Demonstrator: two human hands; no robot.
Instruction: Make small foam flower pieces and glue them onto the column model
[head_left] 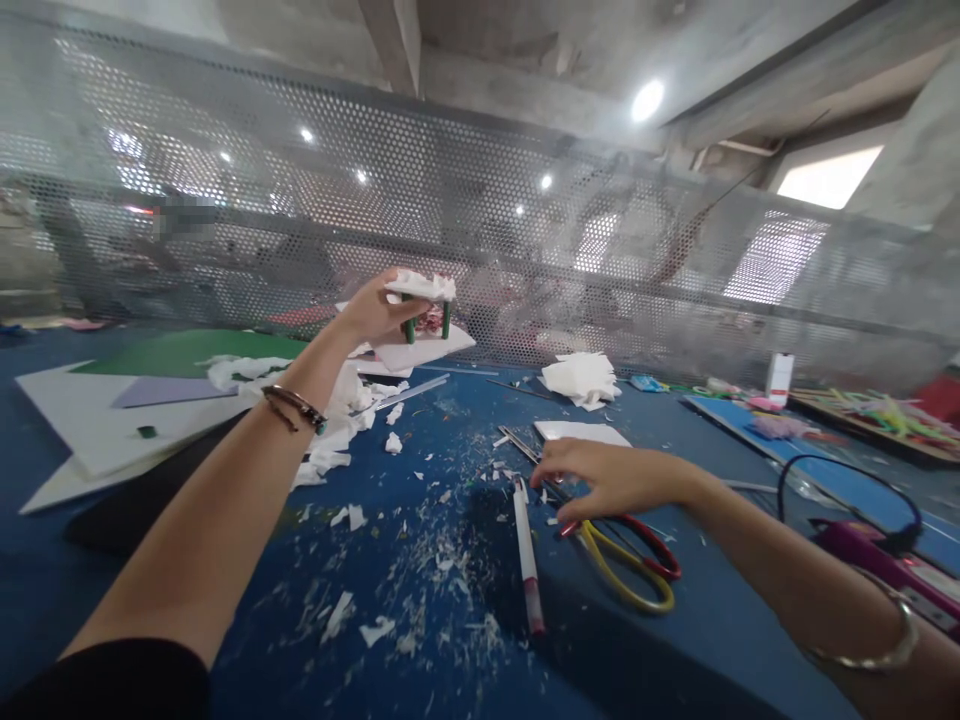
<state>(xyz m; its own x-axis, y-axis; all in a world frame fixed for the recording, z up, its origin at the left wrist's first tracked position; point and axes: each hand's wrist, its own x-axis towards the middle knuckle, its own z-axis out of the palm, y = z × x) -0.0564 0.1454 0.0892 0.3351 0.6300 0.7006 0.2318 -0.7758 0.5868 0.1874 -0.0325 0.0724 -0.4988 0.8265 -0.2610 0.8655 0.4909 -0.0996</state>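
Observation:
At the far side of the table, my left hand (379,308) grips a small craft piece (427,288) with a crumpled white top and green legs. Reddish-white stuff shows beneath that top. My right hand (611,475) is over the scissors (630,585), palm down with fingers curved and spread apart; it seems to hold nothing. The scissors have yellow and red handles, and their blades pass partly under my fingers. Just left of that hand lies a white pen (526,550) with a red end.
Torn white paper bits (377,630) litter the blue table (420,420). Green, white and purple sheets (172,392) lie left. A crumpled tissue pile (581,378) sits at the back. Rightward are a blue board (787,465), a purple device with a black cable (892,570) and a tray of colourful strips (885,415).

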